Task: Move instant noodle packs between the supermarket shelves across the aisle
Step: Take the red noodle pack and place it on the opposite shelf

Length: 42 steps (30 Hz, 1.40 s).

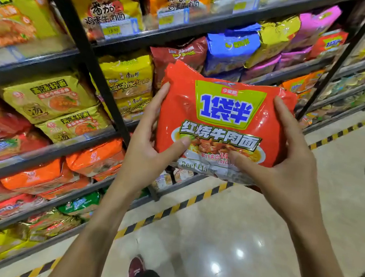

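Left hand (pixel 147 147), right hand (pixel 289 166): fingers curled round opposite edges of glossy red plastic instant noodle multipack (pixel 223 120), held before black metal shelves (pixel 73 24); two-handed presumably to steady bulky load.

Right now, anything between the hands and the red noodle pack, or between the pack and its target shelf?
Nothing between them: the left hand and right hand grip the red noodle pack by its sides. The shelf across the aisle is out of view, so that path cannot be judged.
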Tool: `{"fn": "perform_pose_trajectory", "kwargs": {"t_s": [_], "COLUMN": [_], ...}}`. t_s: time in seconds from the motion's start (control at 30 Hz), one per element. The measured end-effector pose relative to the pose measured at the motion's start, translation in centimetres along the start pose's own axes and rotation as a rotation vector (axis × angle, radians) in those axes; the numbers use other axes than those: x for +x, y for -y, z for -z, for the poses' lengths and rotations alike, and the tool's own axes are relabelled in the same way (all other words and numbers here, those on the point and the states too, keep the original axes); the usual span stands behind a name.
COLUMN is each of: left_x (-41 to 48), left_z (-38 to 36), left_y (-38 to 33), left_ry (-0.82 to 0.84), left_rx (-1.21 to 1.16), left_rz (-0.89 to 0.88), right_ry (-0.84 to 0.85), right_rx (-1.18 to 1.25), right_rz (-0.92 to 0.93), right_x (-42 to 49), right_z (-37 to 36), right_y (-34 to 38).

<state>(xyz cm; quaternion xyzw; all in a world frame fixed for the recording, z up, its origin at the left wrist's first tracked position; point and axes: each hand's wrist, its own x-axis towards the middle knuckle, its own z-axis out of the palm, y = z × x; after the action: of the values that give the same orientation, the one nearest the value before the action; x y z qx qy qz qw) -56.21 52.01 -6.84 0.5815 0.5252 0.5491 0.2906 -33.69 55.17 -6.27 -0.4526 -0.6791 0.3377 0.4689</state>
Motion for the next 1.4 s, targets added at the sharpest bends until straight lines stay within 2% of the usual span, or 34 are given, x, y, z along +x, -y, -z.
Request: {"fn": "perform_pose_trajectory", "kwargs": {"t_s": [0.5, 0.87, 1.1, 1.3, 1.4], "left_x": [4.7, 15.4, 21.4, 25.5, 27.7], "left_z": [-15.2, -31.4, -40.4, -46.4, -50.0], "left_y": [0.6, 1.8, 1.2, 1.7, 2.2], "left_ry": [0.179, 0.258, 0.304, 0.297, 0.281], "left_rx": [-0.072, -0.129, -0.160, -0.108, -0.098], "left_rz": [0.057, 0.040, 0.089, 0.110, 0.115], "right_ry": [-0.088, -0.140, -0.151, -0.060, 0.022], "right_rx": [-0.060, -0.258, -0.318, -0.386, -0.343], "right_rz": [-0.170, -0.195, -0.254, -0.232, -0.224], "right_x": [1.2, 10.6, 16.2, 20.9, 23.9], "right_z": [12.7, 26.1, 33.5, 38.6, 41.9], "right_y": [-8.5, -15.4, -20.4, -24.8, -27.6]}}
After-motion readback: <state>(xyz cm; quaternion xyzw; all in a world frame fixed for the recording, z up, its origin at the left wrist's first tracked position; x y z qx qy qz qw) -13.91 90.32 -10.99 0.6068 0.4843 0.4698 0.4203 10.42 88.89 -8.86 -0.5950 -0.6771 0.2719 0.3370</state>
